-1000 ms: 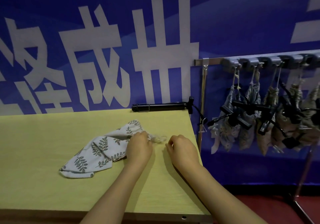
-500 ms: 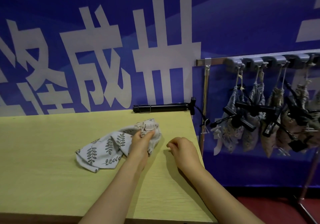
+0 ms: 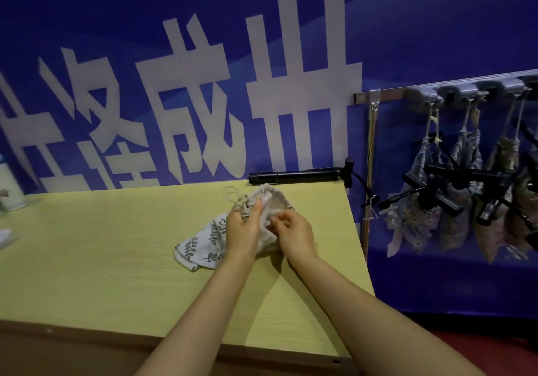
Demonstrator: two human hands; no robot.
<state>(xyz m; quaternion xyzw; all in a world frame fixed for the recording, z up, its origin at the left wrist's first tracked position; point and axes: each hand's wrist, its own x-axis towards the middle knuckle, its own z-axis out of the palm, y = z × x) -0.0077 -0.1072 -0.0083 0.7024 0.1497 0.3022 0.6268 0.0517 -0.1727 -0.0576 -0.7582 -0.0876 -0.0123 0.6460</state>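
Since half a second ago the right hand (image 3: 294, 231) has crossed from the bare desk (image 3: 116, 259) to the pouch (image 3: 203, 242), and the pouch's mouth, bunched shut before, now stands spread in an open ring, lifted a little off the wood. Both hands meet at that mouth. The left hand (image 3: 243, 230) has its grip clamped on the left side of the gathered rim, thumb up along the cloth, with the loop of cord (image 3: 231, 194) sticking out just beyond its fingers. The right hand's grip is closed in a pinch on the near side of the rim, though motion blur hides exactly how much cloth it has. The pouch lies near the desk's right end, its long axis running from the leaf-printed bottom at the near left, flat on the desk, up to the mouth at the far right. So the opening faces away from the person and toward the black pump (image 3: 302, 175) at the back edge. Widening it further would likely mean drawing the two grips apart across that axis, left and right, not along it. A rail (image 3: 378, 95) with other hanging pouches (image 3: 419, 218) stands off the desk's right side, and the right hand is the nearer one to it.
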